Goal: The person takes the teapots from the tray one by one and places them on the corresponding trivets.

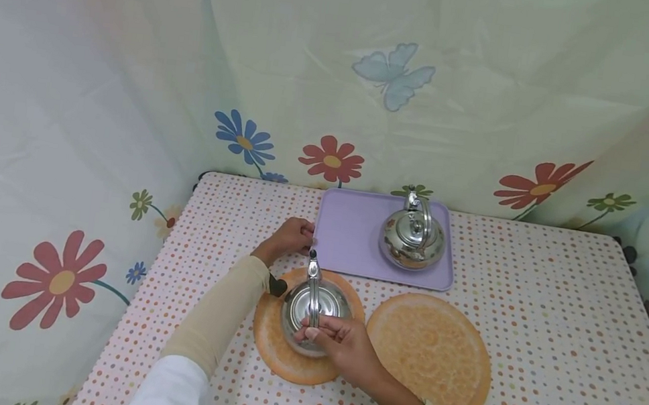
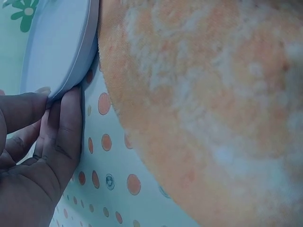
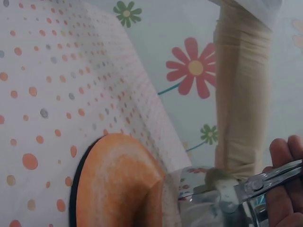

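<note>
My right hand (image 1: 346, 348) grips the arched handle of a shiny steel kettle (image 1: 295, 307), its spout pointing away from me. The kettle is over the left round mat (image 1: 269, 341), which has an orange flatbread print. In the right wrist view the fingers (image 3: 279, 201) curl round the metal handle, and the kettle's body (image 3: 196, 198) overlaps the mat. At the left edge of a lilac tray (image 1: 348, 232), my left hand (image 1: 290, 237) pinches the rim, thumb on top. A second steel kettle (image 1: 410, 248) stands on the tray's right half, handle raised.
Another flatbread-print round mat (image 1: 433, 354) lies right of the held kettle. A dotted cloth (image 1: 551, 338) covers the table. Behind the tray hangs a flowered curtain (image 1: 454, 137), which also runs along the left side.
</note>
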Demonstrator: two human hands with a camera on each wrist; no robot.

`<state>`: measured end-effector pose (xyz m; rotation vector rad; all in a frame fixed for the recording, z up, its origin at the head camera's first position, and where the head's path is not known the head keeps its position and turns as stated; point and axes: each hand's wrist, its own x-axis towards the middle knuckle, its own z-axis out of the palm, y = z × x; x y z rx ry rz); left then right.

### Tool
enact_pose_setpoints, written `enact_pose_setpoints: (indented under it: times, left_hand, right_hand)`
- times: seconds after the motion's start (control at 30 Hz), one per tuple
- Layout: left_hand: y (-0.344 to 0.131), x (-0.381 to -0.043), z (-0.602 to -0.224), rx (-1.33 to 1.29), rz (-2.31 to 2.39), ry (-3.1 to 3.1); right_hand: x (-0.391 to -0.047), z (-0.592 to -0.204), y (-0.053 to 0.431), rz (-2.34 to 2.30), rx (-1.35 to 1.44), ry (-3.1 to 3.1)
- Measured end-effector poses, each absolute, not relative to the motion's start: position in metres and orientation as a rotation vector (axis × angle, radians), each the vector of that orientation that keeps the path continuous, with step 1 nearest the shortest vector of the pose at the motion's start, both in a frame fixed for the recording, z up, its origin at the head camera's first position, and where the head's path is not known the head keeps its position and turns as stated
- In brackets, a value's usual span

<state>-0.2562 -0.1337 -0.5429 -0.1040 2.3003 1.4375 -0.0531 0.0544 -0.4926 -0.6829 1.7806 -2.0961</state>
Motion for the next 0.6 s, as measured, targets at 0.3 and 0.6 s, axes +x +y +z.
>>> enact_pose_setpoints:
  times: [0.3,0.6]
  left_hand:
    - [-0.133,-0.254,-0.545,-0.124,1.402,2.324]
    - [-0.131,-0.253,-0.541,-0.104,1.403,2.332]
  right_hand:
    - [-0.05,-0.494,0.051,-2.099,-0.673,1.814]
    - [-0.055,-0.495,0.067,-2.094,-0.534,1.932]
